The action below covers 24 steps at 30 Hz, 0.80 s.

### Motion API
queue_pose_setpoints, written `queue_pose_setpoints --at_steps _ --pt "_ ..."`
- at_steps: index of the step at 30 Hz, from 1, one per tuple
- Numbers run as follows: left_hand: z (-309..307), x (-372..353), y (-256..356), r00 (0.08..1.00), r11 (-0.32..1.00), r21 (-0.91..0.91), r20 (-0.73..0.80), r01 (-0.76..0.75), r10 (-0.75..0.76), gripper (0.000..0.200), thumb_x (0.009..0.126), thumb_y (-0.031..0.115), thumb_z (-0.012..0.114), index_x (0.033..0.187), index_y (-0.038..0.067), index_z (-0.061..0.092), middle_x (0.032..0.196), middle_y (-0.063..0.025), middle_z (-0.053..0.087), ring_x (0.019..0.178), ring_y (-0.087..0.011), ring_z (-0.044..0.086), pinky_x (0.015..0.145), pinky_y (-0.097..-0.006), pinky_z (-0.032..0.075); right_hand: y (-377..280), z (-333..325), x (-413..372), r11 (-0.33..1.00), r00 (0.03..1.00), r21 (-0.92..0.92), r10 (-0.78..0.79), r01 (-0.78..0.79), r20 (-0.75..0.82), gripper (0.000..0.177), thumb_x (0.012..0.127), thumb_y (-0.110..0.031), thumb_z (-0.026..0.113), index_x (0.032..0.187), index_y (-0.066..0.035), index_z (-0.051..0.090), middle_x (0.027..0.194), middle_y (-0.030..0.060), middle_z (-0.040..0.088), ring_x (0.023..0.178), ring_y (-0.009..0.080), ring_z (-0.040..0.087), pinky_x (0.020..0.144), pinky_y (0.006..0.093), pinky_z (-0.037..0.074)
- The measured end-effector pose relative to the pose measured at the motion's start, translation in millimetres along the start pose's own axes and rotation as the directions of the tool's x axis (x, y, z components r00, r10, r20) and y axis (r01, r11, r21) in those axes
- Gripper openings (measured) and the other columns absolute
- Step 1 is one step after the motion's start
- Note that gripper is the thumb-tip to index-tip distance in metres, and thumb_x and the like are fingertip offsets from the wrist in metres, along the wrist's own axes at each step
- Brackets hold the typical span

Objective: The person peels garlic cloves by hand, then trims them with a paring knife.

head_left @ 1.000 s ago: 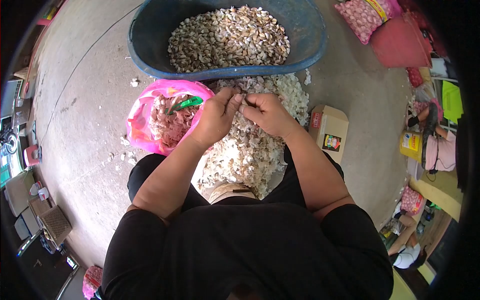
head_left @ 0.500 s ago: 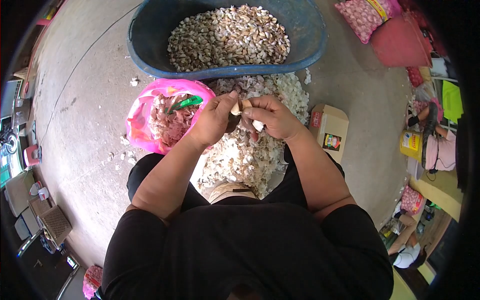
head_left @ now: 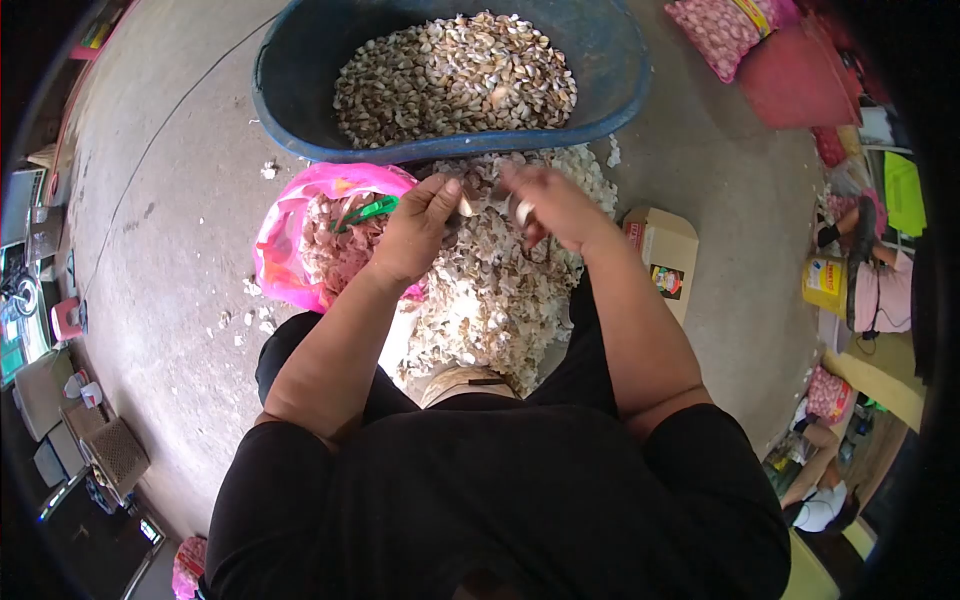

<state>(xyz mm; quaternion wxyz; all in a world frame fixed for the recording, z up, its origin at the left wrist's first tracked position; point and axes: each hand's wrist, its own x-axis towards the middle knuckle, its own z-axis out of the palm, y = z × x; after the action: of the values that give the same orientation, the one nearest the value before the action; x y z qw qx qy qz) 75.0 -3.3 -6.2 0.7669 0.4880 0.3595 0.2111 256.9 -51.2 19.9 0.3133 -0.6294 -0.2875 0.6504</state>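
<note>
My left hand (head_left: 422,228) is closed on a piece of garlic (head_left: 465,207), pinched between thumb and fingers. Just to its right, my right hand (head_left: 562,212) is smeared by motion, with a pale garlic clove (head_left: 525,212) held in its fingers. Both hands are above a heap of garlic skins (head_left: 490,310) between the knees. Beyond them stands a blue tub (head_left: 430,150) with many loose garlic cloves (head_left: 450,85) in it. Beside my left hand, a pink plastic bag (head_left: 275,255) holds reddish skins and a green-handled tool (head_left: 370,212).
An open cardboard box (head_left: 665,245) lies to the right. Farther right are a net sack of garlic (head_left: 715,38), a red tub (head_left: 800,80), a yellow bucket (head_left: 824,287) and two other people. At left, a cable (head_left: 150,150) crosses the floor near a crate (head_left: 115,455).
My hands, together on the garlic before, have come apart. The right one has lifted away with its fingers toward the tub. A pale piece now shows among the cloves in the tub.
</note>
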Motion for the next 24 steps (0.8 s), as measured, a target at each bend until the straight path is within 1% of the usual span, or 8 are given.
queue_pose_setpoints --at_steps 2,4,6,7,9,13,17,24 --pt "5.0 0.3 1.3 1.000 0.999 -0.041 -0.029 -0.007 0.006 0.030 0.090 0.029 0.039 0.094 0.003 0.054 0.068 -0.0004 0.049 0.056 -0.0065 0.043 0.050 -0.0196 0.035 2.5 17.5 -2.4 0.978 0.987 -0.207 0.070 -0.039 0.142 0.034 0.082 -0.039 0.053 0.081 -0.005 0.055 0.056 -0.0004 0.049 0.043 0.0083 0.046 0.040 0.0224 0.042" --pt "11.3 -1.9 2.8 1.000 0.984 -0.174 -0.001 0.022 -0.023 0.029 0.090 0.027 0.040 0.098 0.003 0.054 0.074 -0.0011 0.052 0.061 -0.0070 0.047 0.055 -0.0194 0.039 7.7 29.6 -9.0 0.999 0.979 0.036 -0.026 0.019 0.203 0.032 0.082 -0.037 0.053 0.083 -0.005 0.055 0.056 0.0001 0.049 0.043 0.0081 0.047 0.039 0.0222 0.042" --pt "5.7 3.9 -3.2 1.000 0.997 -0.072 0.002 -0.028 0.028 0.030 0.091 0.026 0.039 0.098 0.001 0.054 0.079 -0.0026 0.055 0.069 -0.0084 0.050 0.061 -0.0204 0.041 16.2 35.7 -3.9 0.967 0.986 0.253 -0.084 0.044 0.147 0.027 0.084 -0.029 0.052 0.082 -0.002 0.056 0.058 0.0019 0.051 0.044 0.0091 0.048 0.039 0.0222 0.042" --pt "3.7 5.3 -4.0 0.999 0.998 -0.020 0.003 -0.053 0.053 0.030 0.091 0.025 0.038 0.098 0.001 0.055 0.082 -0.0033 0.056 0.072 -0.0090 0.052 0.064 -0.0209 0.042 18.0 31.9 -2.1 0.989 0.990 0.128 -0.085 0.071 0.111 0.027 0.082 -0.028 0.054 0.083 -0.002 0.057 0.057 0.0027 0.050 0.047 0.0102 0.050 0.041 0.0242 0.043" --pt "2.9 3.4 -3.9 0.974 0.897 0.398 -0.036 -0.193 0.226 0.028 0.089 0.022 0.044 0.096 -0.003 0.055 0.084 -0.0071 0.058 0.075 -0.0116 0.053 0.067 -0.0245 0.043 16.6 25.7 -1.5 0.986 0.994 -0.128 -0.104 0.109 0.042 0.026 0.079 -0.027 0.058 0.084 -0.001 0.060 0.054 0.0043 0.049 0.054 0.0125 0.052 0.044 0.0282 0.044" --pt "8.6 4.6 -7.6 0.908 0.701 0.652 -0.044 -0.290 0.417 0.021 0.082 0.016 0.054 0.088 -0.004 0.055 0.075 -0.0148 0.057 0.066 -0.0225 0.054 0.061 -0.0315 0.044 22.1 35.7 -7.0 0.643 0.892 -0.697 -0.452 0.316 -0.012 0.017 0.073 -0.018 0.055 0.070 -0.002 0.056 0.062 0.0148 0.055 0.060 0.0302 0.055 0.059 0.0413 0.044" --pt "11.7 -2.7 -1.5 0.898 0.496 0.829 0.016 -0.257 0.439 0.018 0.078 0.017 0.055 0.082 -0.001 0.056 0.073 -0.0199 0.055 0.065 -0.0346 0.055 0.057 -0.0379 0.044 32.4 34.6 -8.6 0.384 0.807 -0.843 -0.583 0.377 0.096 0.015 0.072 -0.018 0.053 0.066 -0.005 0.056 0.068 0.0137 0.058 0.065 0.0314 0.056 0.058 0.0430 0.044" --pt "6.1 -0.5 -16.1 0.893 0.291 0.917 0.130 -0.274 0.431 0.020 0.080 0.019 0.051 0.072 0.001 0.053 0.066 -0.0199 0.055 0.059 -0.0359 0.055 0.052 -0.0406 0.043 28.8 33.6 -19.9 0.334 0.830 -0.854 -0.527 0.399 0.182 0.016 0.072 -0.020 0.051 0.066 -0.006 0.057 0.067 0.0134 0.058 0.066 0.0312 0.056 0.058 0.0439 0.044"
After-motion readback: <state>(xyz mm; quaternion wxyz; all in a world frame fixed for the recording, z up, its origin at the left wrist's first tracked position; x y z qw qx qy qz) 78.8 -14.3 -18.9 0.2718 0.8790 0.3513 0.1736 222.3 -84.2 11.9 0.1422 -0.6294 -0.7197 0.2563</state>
